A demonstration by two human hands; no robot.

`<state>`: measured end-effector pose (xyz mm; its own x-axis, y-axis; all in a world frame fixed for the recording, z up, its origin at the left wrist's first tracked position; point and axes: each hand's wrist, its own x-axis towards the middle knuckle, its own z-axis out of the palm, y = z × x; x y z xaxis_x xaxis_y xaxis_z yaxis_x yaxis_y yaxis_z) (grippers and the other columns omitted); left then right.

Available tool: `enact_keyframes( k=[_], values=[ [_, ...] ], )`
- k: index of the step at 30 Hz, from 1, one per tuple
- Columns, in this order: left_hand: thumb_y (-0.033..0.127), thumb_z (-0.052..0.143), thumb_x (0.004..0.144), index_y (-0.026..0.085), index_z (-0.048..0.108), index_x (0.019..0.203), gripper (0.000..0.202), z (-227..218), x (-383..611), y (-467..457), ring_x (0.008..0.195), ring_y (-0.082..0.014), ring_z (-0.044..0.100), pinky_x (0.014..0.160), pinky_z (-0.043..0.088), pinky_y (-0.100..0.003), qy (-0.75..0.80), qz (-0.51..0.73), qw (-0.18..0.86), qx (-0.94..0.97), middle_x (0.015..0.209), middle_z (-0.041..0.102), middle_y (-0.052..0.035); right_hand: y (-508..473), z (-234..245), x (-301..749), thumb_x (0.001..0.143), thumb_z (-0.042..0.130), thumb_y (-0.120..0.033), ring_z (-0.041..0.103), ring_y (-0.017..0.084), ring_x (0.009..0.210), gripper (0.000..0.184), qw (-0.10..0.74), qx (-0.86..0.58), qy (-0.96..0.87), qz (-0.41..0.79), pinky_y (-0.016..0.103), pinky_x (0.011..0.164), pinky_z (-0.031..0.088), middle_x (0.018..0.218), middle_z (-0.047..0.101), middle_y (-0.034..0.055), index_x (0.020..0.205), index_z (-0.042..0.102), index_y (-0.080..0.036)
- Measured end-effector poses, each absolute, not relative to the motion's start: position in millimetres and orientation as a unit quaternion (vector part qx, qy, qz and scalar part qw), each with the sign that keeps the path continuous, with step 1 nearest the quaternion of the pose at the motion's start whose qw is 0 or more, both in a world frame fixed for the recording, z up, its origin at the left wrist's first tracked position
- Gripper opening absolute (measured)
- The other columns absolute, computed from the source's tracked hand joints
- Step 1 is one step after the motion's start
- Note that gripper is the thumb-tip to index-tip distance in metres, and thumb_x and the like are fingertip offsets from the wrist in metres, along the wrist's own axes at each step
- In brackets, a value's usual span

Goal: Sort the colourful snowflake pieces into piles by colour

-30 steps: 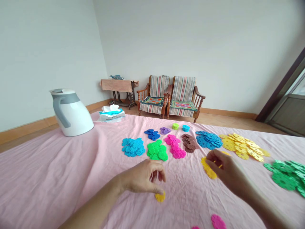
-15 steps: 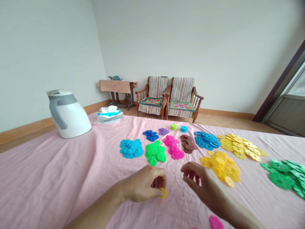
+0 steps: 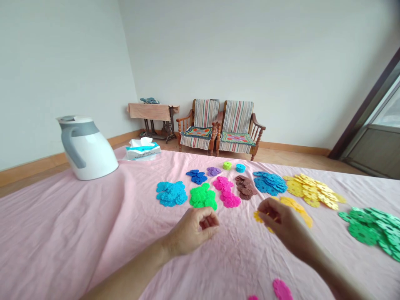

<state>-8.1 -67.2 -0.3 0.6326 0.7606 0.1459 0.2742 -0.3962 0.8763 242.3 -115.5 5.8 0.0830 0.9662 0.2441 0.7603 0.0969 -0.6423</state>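
My left hand hovers over the pink cloth, in front of the bright green discs. Its fingers curl loosely, with the thumb a little apart and nothing visible between them. Farther right, my right hand is closed with thumb and fingertips on a yellow notched plastic disc. Part of that disc is hidden by the fingers. Just behind this hand lies the orange-yellow disc pile, which the hand partly covers.
Light blue, pink, brown, blue, pale yellow and green disc piles lie on the pink cloth. Loose pink discs are near the front. A white jug and tissue box stand left.
My left hand has lifted slightly, and the yellow disc is no longer visible in it. My right hand has moved right to the orange-yellow pile and now grips a yellow disc.
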Motion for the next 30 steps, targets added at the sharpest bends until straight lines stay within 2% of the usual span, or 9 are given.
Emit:
enact_keyframes(
  k=[2, 6, 10, 12, 13, 16, 21, 27, 30],
  values=[
    [0.023, 0.057, 0.078, 0.013, 0.059, 0.077, 0.01, -1, -8, -66, 0.062, -0.0114, 0.054, 0.059, 0.043, -0.021, 0.332, 0.271, 0.427, 0.796, 0.066, 0.058, -0.0011, -108, 2, 280, 0.073, 0.049, -0.03, 0.051, 0.014, 0.055, 0.012, 0.353, -0.678, -0.638, 0.096, 0.025, 0.051, 0.04, 0.06, 0.056, -0.0012, 0.066, 0.052, -0.02],
    [0.02, 0.056, 0.076, 0.014, 0.06, 0.075, 0.008, 0, -7, -69, 0.058, -0.0096, 0.051, 0.055, 0.04, -0.019, 0.31, 0.25, 0.42, 0.816, 0.062, 0.056, 0.0008, -108, -6, 323, 0.066, 0.05, -0.029, 0.054, 0.016, 0.055, 0.01, 0.326, -0.707, -0.622, 0.084, 0.029, 0.054, 0.043, 0.064, 0.061, 0.0032, 0.064, 0.055, -0.02],
    [0.02, 0.056, 0.076, 0.014, 0.061, 0.073, 0.009, 0, -8, -69, 0.054, -0.0083, 0.048, 0.052, 0.036, -0.018, 0.304, 0.23, 0.401, 0.833, 0.06, 0.055, 0.0019, -134, 9, 301, 0.066, 0.052, -0.023, 0.055, 0.016, 0.06, 0.004, 0.184, -0.668, -0.698, 0.18, 0.026, 0.055, 0.043, 0.065, 0.061, 0.0007, 0.065, 0.056, -0.022],
    [0.021, 0.054, 0.077, 0.014, 0.061, 0.071, 0.011, -1, -9, -65, 0.054, -0.0084, 0.048, 0.051, 0.035, -0.018, 0.326, 0.244, 0.382, 0.83, 0.059, 0.055, 0.0016, -151, 22, 277, 0.061, 0.054, -0.016, 0.057, 0.015, 0.067, 0.016, 0.098, -0.626, -0.73, 0.259, 0.024, 0.059, 0.043, 0.074, 0.064, -0.001, 0.073, 0.06, -0.025],
    [0.021, 0.053, 0.078, 0.014, 0.061, 0.071, 0.012, -2, -10, -62, 0.054, -0.0085, 0.048, 0.051, 0.035, -0.018, 0.343, 0.26, 0.371, 0.823, 0.059, 0.055, 0.0015, -158, 27, 265, 0.057, 0.054, -0.013, 0.058, 0.016, 0.067, 0.024, 0.06, -0.626, -0.728, 0.272, 0.024, 0.058, 0.043, 0.076, 0.065, -0.0015, 0.076, 0.061, -0.026],
    [0.024, 0.053, 0.079, 0.015, 0.06, 0.072, 0.013, -3, -15, -52, 0.052, -0.0088, 0.047, 0.05, 0.035, -0.018, 0.399, 0.324, 0.344, 0.786, 0.057, 0.054, 0.002, -170, 35, 239, 0.053, 0.054, -0.011, 0.058, 0.018, 0.068, 0.022, 0.014, -0.64, -0.727, 0.249, 0.027, 0.059, 0.042, 0.077, 0.065, -0.0002, 0.069, 0.059, -0.025],
    [0.027, 0.054, 0.08, 0.015, 0.057, 0.073, 0.015, -2, -20, -43, 0.052, -0.0097, 0.051, 0.05, 0.039, -0.019, 0.422, 0.391, 0.342, 0.743, 0.058, 0.055, 0.0019, -170, 37, 234, 0.049, 0.055, -0.007, 0.058, 0.018, 0.065, 0.022, 0.053, -0.615, -0.754, 0.226, 0.025, 0.056, 0.041, 0.073, 0.066, 0.0011, 0.063, 0.058, -0.024],
    [0.031, 0.055, 0.08, 0.015, 0.057, 0.072, 0.018, -1, -21, -41, 0.051, -0.01, 0.051, 0.049, 0.04, -0.019, 0.427, 0.407, 0.345, 0.73, 0.057, 0.054, 0.002, -173, 44, 217, 0.063, 0.055, -0.013, 0.054, 0.011, 0.053, 0.025, 0.022, -0.56, -0.767, 0.311, 0.018, 0.042, 0.029, 0.07, 0.068, -0.0027, 0.077, 0.066, -0.03],
    [0.031, 0.054, 0.08, 0.015, 0.056, 0.07, 0.019, -1, -21, -40, 0.049, -0.0095, 0.05, 0.049, 0.04, -0.019, 0.426, 0.41, 0.343, 0.73, 0.055, 0.054, 0.0024, -177, 38, 203, 0.067, 0.055, -0.014, 0.055, 0.011, 0.052, 0.022, 0.047, -0.555, -0.781, 0.282, 0.018, 0.042, 0.031, 0.068, 0.068, -0.0016, 0.078, 0.067, -0.029]
  ],
)
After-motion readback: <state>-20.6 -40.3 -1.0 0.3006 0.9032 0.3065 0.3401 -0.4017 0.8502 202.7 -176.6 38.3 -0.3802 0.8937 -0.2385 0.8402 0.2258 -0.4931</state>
